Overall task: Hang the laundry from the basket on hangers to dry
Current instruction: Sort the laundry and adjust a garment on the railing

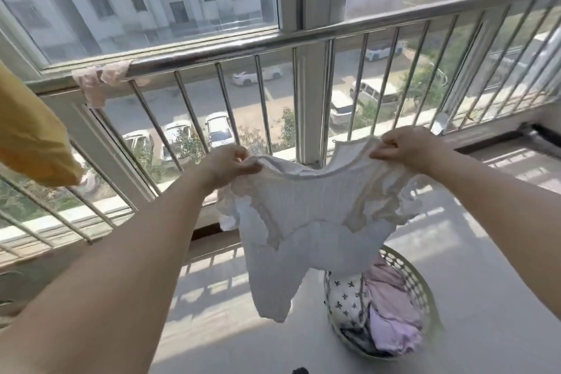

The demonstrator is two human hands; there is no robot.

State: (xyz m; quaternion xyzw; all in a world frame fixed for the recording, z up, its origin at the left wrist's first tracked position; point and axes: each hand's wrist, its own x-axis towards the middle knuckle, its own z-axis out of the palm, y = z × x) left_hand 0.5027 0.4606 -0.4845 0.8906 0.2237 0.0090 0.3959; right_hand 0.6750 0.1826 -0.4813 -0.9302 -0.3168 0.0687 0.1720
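A: Why is it spread out like that?

B: Left hand [232, 165] and right hand [405, 147] each pinch a shoulder of the white garment [306, 222], likely opening the neckline for a hanger. It hangs below the fingers, long axis vertical, hem toward the basket [422, 288].

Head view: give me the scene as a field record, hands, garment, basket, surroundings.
left hand: left hand pinches one shoulder of the white ruffled cotton top
right hand: right hand pinches the other shoulder
garment: held spread in the air above the floor, not on a hanger
basket: round pale plastic laundry basket on the floor, holding lilac and white star-print clothes
railing: steel balcony railing with a small pink cloth draped over it
left edge: yellow fabric hanging
hanger: none visible
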